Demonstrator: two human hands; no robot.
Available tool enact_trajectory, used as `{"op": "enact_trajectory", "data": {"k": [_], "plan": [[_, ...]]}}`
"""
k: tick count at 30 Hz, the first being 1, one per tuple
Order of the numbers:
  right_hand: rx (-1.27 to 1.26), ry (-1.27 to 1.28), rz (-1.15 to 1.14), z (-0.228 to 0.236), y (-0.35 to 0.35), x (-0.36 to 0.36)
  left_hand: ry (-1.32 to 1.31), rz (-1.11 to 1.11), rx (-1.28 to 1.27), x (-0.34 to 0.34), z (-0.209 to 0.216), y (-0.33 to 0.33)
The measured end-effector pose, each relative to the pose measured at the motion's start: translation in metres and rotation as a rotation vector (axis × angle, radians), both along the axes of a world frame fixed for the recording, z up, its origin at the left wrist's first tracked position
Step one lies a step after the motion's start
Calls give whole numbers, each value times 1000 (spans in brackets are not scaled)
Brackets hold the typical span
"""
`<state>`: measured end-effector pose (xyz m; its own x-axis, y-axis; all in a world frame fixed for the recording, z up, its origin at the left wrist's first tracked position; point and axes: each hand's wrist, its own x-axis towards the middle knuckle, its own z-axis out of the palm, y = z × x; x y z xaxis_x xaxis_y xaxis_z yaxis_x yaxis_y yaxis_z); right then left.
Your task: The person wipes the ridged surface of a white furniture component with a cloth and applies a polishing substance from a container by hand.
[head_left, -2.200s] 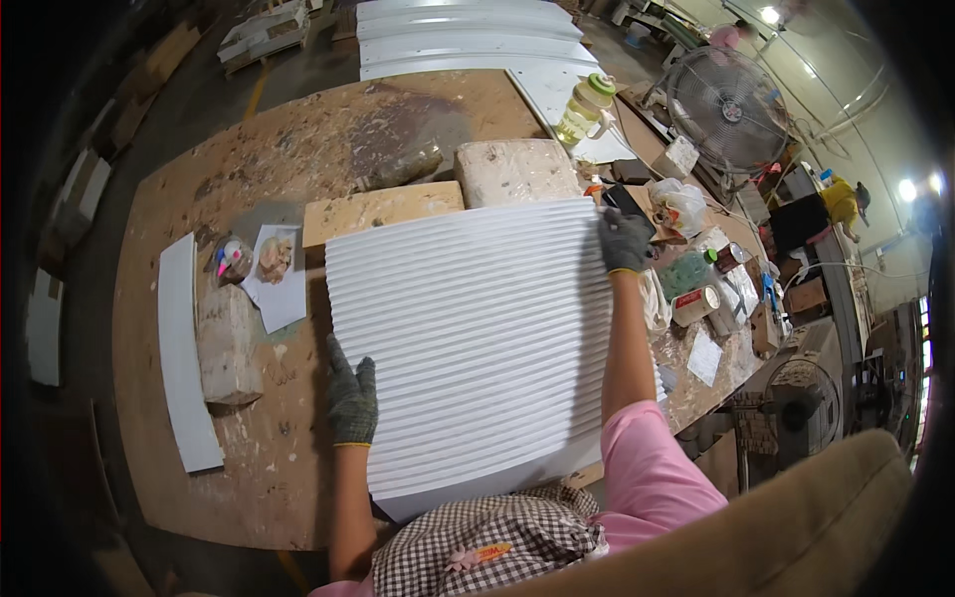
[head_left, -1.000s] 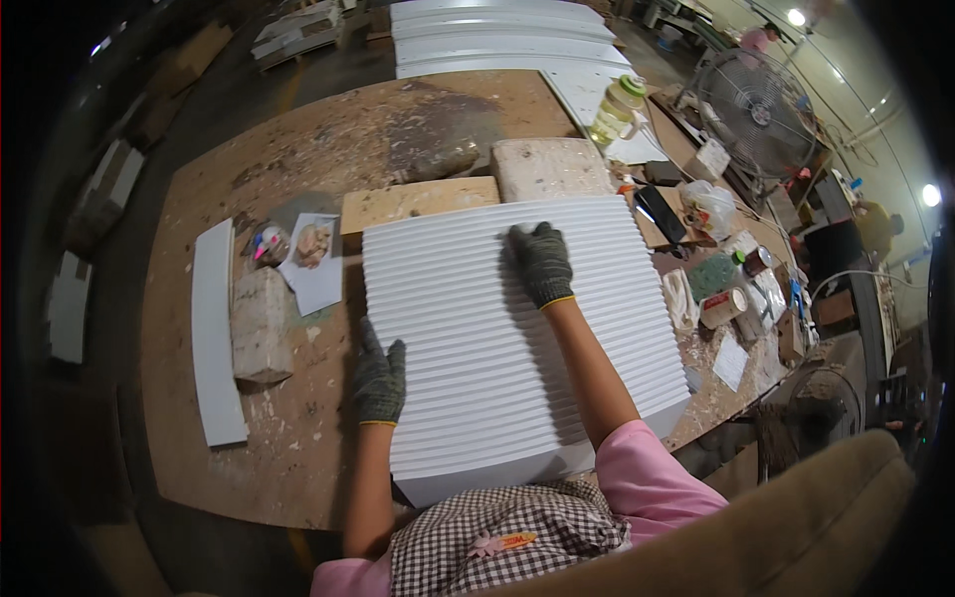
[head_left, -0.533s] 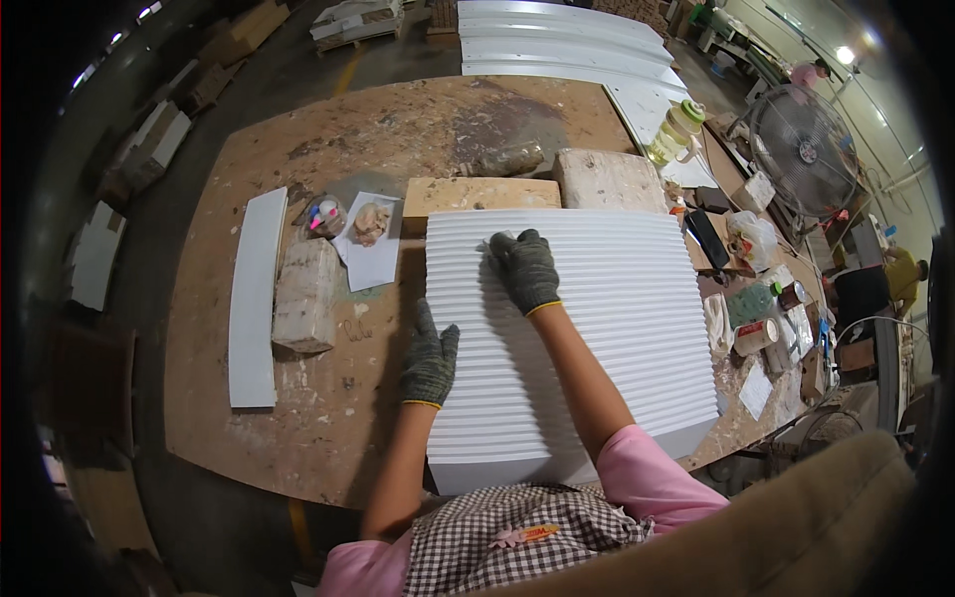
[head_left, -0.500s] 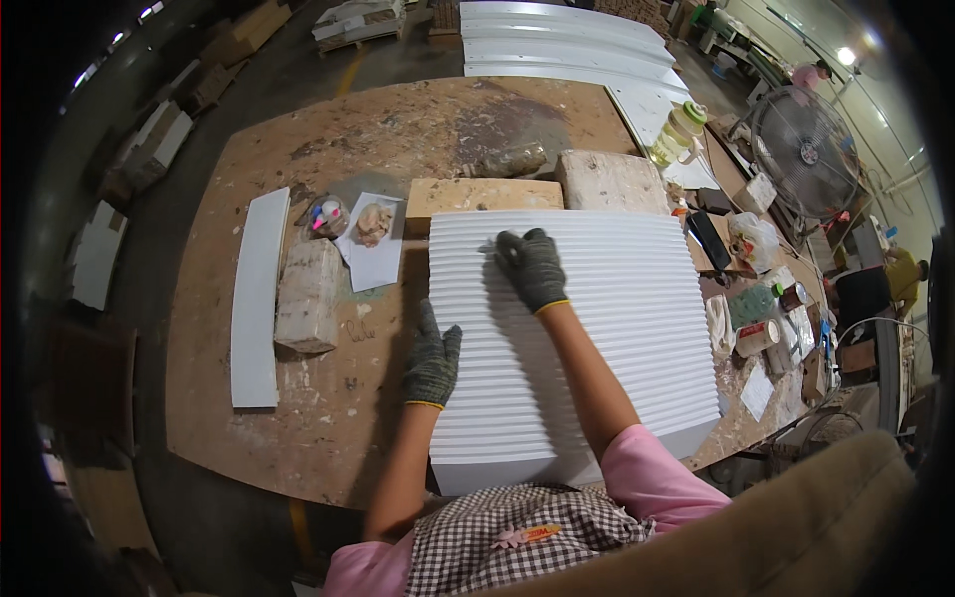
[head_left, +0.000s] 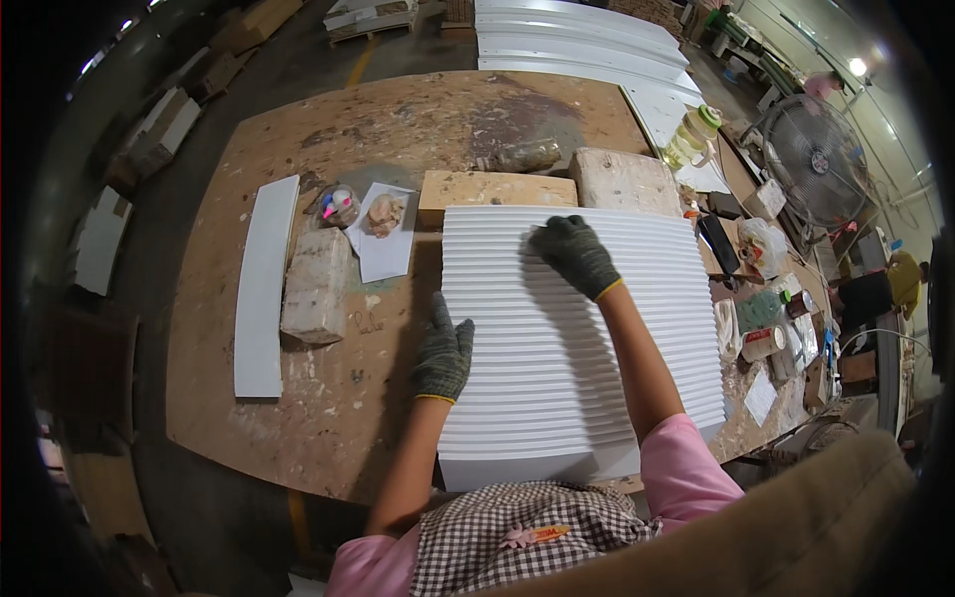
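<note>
A large white panel with parallel ridges [head_left: 667,318] lies in front of me. My left hand [head_left: 445,356], in a dark grey knit glove with a yellow cuff, rests at its left edge with fingers stretched out and thumb apart. Over the upper middle of the panel is my right hand [head_left: 579,259], gloved alike. Its fingers are curled together, low over the ridges, and whatever they may hold is hidden beneath them. The right arm throws a shadow across the panel.
Behind the panel stand a yellowish wooden block [head_left: 497,190] and a whitish stained block [head_left: 627,180]. To the left lie a white board [head_left: 265,289], another block [head_left: 316,289] and paper [head_left: 383,254]. A bottle [head_left: 693,136], phone [head_left: 718,245], cans and a fan [head_left: 816,159] are at right.
My right hand has slid to the right along the far part of the panel, fingers still curled. My left hand stays at the left edge. The whole view has shifted slightly.
</note>
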<state>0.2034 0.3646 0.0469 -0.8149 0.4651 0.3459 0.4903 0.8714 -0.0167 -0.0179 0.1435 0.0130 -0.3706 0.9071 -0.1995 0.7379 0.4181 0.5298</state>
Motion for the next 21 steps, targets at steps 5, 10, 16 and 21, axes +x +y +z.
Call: {"op": "enact_trajectory", "data": {"k": [5,10,16,21], "plan": [[-98,179,34,-9,-11,-68,36,-12,-34,0,-1,-1],[-305,343,-385,-12,-26,-89,56,-5,64,1,-7,-1],[-39,204,-445,-25,-27,-78,-57,-29,132,-2,-7,-4],[-47,274,-956,-25,-7,51,-76,-9,91,0,-11,-3]]}}
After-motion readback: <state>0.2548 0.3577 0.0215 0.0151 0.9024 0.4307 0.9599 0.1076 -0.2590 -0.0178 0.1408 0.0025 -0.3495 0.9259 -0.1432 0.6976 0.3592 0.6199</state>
